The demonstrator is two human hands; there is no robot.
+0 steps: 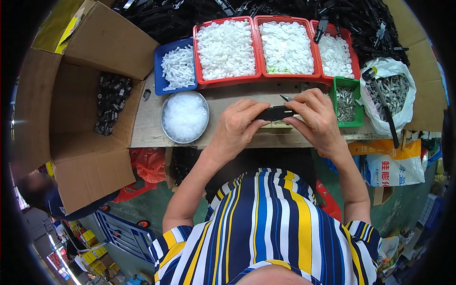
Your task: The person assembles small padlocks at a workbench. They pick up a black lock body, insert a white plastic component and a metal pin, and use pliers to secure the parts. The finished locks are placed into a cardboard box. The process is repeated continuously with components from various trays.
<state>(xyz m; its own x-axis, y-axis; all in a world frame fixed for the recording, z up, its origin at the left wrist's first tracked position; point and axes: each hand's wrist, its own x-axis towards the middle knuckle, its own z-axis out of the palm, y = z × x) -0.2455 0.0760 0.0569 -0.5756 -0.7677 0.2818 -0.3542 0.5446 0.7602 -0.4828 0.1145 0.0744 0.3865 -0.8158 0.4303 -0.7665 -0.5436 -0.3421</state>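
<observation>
Hands grip black part | round dish left (red bins behind)

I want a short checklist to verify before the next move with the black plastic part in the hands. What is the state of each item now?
1. Both hands hold the long black plastic part: ok, left hand and right hand each keep a grip on one end.
2. Small metal piece at the right fingertips: cannot tell whether it is seated.
3. Green plastic bin of metal pieces close to the right hand: ok.
4. Red plastic trays of white parts unobstructed behind the hands: ok.
5. Round metal bowl of clear pieces apart from the left hand: ok.
</observation>
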